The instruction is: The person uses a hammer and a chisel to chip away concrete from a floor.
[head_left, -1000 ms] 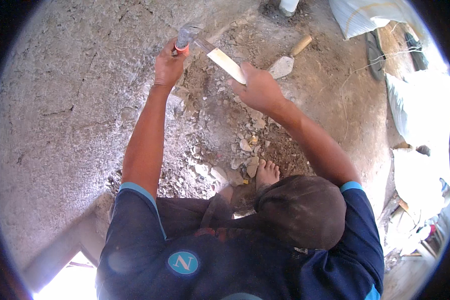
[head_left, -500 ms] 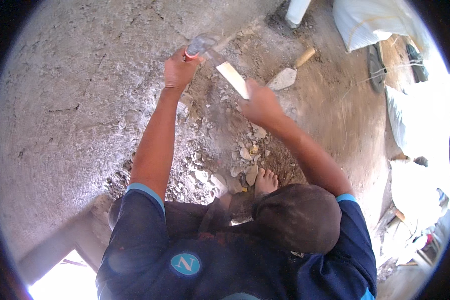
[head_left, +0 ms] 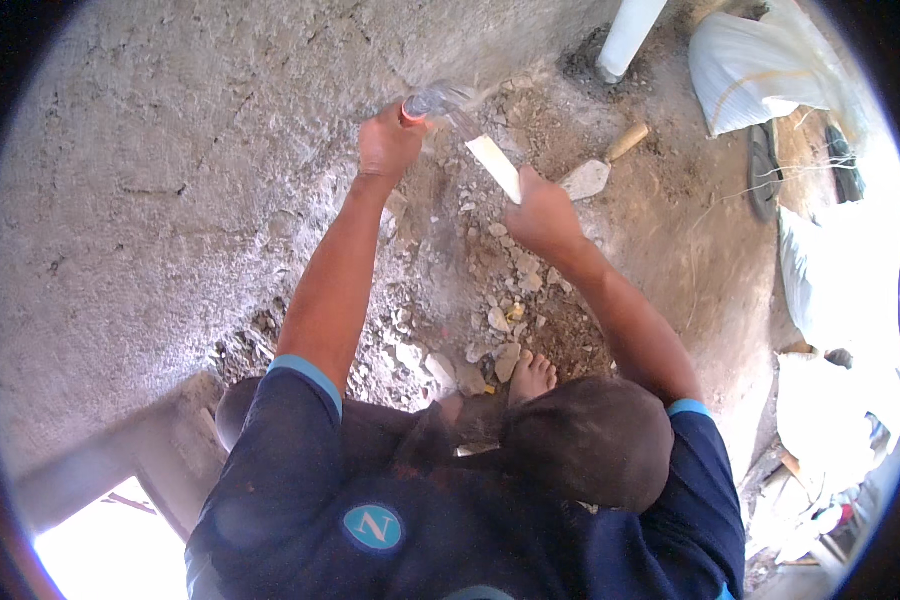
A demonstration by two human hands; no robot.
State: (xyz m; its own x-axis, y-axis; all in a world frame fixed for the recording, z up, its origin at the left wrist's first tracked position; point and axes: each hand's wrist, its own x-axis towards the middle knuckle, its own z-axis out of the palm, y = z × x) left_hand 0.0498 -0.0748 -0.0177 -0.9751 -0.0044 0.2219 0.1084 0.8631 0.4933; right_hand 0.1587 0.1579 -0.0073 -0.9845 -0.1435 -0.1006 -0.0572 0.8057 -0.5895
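My left hand [head_left: 390,142] is wrapped round a chisel [head_left: 410,116] with a red grip end, close to the foot of the rough wall. My right hand [head_left: 547,212] is closed round the pale handle of a hammer [head_left: 495,168]. The hammer's blurred metal head lies at the chisel's top end; I cannot tell whether they touch. The chisel's tip is hidden behind my left hand. To the right of the hammer, a trowel [head_left: 587,179] with a wooden handle rests on the dirt floor, partly behind my right hand.
The rough plastered wall [head_left: 190,180] rises along the left. Broken stones [head_left: 498,318] and rubble lie before my bare foot [head_left: 533,378]. A white pipe [head_left: 627,42] stands at the back. White sacks [head_left: 755,75] and a sandal [head_left: 763,170] are at the right.
Both hands, the chisel and the hammer appear further right and slightly lower. The wall, trowel and pipe shift the same way in view. Both grips stay the same.
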